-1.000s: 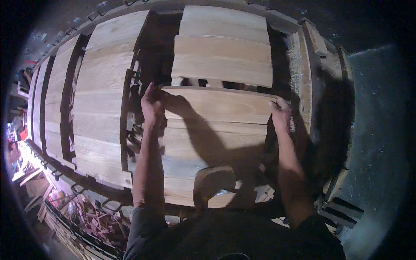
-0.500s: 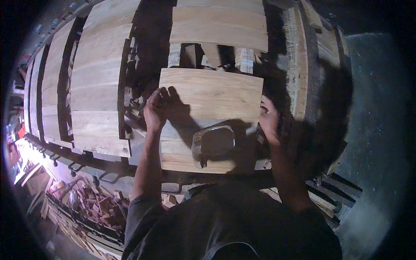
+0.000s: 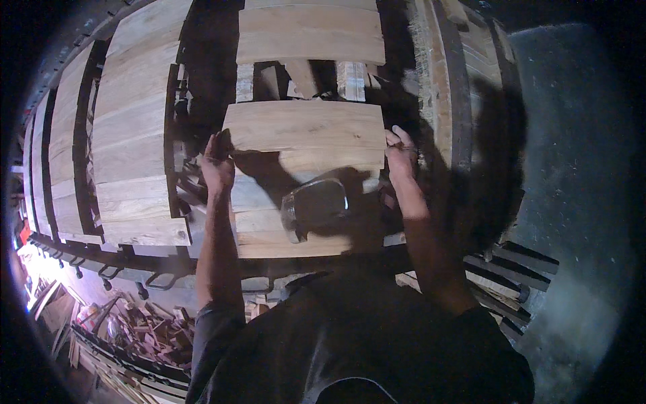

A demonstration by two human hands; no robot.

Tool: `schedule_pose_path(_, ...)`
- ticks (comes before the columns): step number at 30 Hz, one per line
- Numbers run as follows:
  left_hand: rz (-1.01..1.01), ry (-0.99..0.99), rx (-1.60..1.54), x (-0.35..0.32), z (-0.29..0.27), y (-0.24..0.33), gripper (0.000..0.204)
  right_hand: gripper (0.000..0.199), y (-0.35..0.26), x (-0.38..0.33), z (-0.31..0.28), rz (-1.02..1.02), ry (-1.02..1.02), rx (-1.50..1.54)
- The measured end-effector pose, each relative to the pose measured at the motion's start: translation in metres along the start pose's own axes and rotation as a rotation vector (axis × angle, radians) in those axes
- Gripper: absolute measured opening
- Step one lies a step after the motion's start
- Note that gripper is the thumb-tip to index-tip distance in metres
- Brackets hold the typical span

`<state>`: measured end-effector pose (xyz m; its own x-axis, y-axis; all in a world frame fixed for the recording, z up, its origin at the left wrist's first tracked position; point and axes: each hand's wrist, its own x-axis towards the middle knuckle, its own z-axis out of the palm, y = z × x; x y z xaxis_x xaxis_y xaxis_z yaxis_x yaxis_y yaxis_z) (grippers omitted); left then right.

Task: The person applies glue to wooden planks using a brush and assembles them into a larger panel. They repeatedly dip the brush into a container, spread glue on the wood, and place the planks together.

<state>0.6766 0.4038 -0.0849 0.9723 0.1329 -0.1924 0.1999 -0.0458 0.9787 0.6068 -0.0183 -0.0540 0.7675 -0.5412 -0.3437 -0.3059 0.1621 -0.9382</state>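
Observation:
A pale wooden panel made of several boards lies before me, its near half under shadow. My left hand is closed at the panel's left edge, with its fingertips at that edge. At the opposite edge my right hand is closed too, fingers bent against the wood. Part of each grip is hidden below the edge. A shiny, clear bent band shows over the panel's shaded near part; I cannot tell whether it rests on the wood.
Another panel lies beyond, with wooden blocks in the gap. Long panels stand in rows to the left. A metal rail with handles runs along the near side. Wood scraps fill a bin at lower left. Dark bars jut out at right.
The whole view has shifted, so the panels sit farther left and slightly higher. Both hands stay at the panel's two edges, the right one a little farther up its edge.

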Motion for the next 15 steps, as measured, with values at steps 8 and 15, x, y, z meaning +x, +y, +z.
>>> schedule_pose_path(8,0.146,0.077,0.081,-0.038,-0.020,0.059,0.058,0.056,-0.040,-0.056,-0.032,-0.123,-0.021,-0.094)
schedule_pose_path(15,-0.077,-0.113,0.307,0.000,0.006,0.064,0.043,0.042,-0.002,-0.006,-0.042,-0.158,-0.001,-0.413)
